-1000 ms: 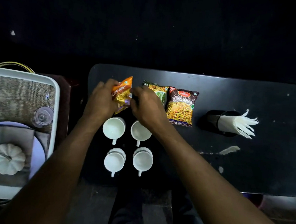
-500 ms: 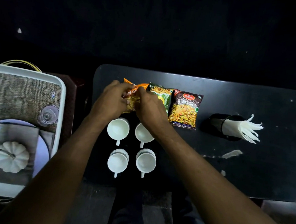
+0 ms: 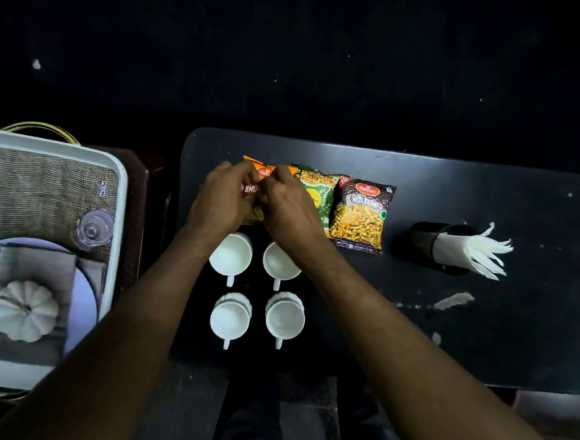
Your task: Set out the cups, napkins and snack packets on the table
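Both hands rest on an orange snack packet [image 3: 258, 173] lying flat near the far left of the black table [image 3: 480, 319]. My left hand [image 3: 221, 198] grips its left side and my right hand [image 3: 288, 206] its right side, hiding most of it. Right of it lie a green packet [image 3: 318, 194] and a dark maroon packet [image 3: 361, 214], side by side. Several white cups stand in a square in front of the packets, such as the near-left cup [image 3: 230, 318] and near-right cup [image 3: 285, 319]. White napkins [image 3: 475, 250] fan out of a black holder [image 3: 424, 239] on its side.
A white tray [image 3: 121, 187] stands to the left of the table, holding burlap mats, an overturned glass [image 3: 94, 230], a plate with grey cloth and a white pumpkin [image 3: 25, 309]. Scuffed patches mark the table's right part.
The orange packet went from held upright and tilted to lying flat next to the green packet. Both hands moved a little away from me with it and press on it.
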